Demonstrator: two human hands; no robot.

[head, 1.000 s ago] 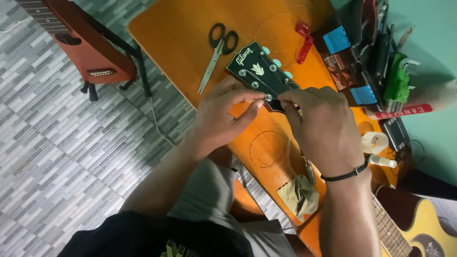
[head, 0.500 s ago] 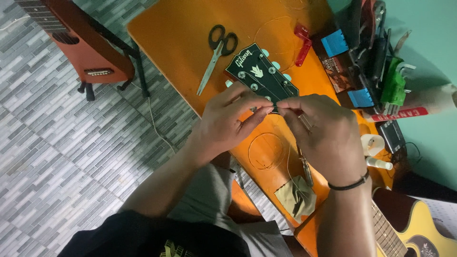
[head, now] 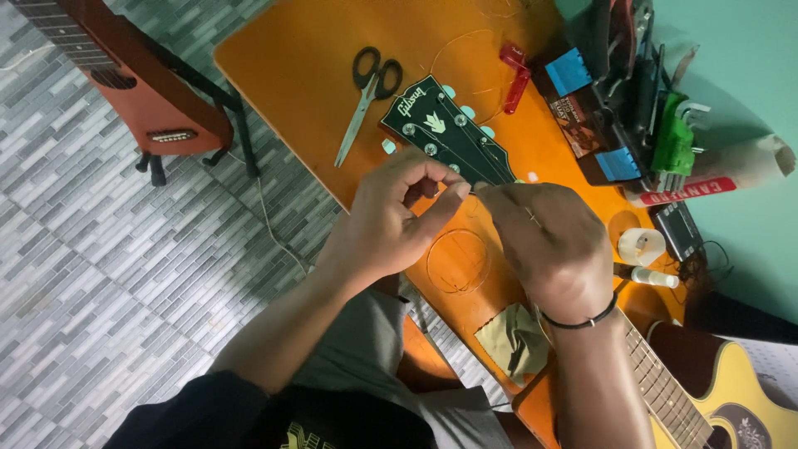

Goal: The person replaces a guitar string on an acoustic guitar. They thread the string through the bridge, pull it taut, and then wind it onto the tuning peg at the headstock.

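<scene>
While both hands meet at centre, left hand [head: 391, 220] curls, thumb and forefinger pinched together, apparently on thin wire string; grip itself too fine to confirm. Right hand [head: 549, 249], back up, black band at wrist, fingers folded down, tips touching left fingertips; whether they grasp anything, cannot tell. Black guitar headstock [head: 445, 133] lies on orange surface [head: 291, 66], at 12 o'clock just beyond fingertips. Coiled string [head: 457, 260] rests between hands at 6 o'clock. Scissors [head: 370, 91] at 11 o'clock of headstock. Forearms converge from bottom edge.
</scene>
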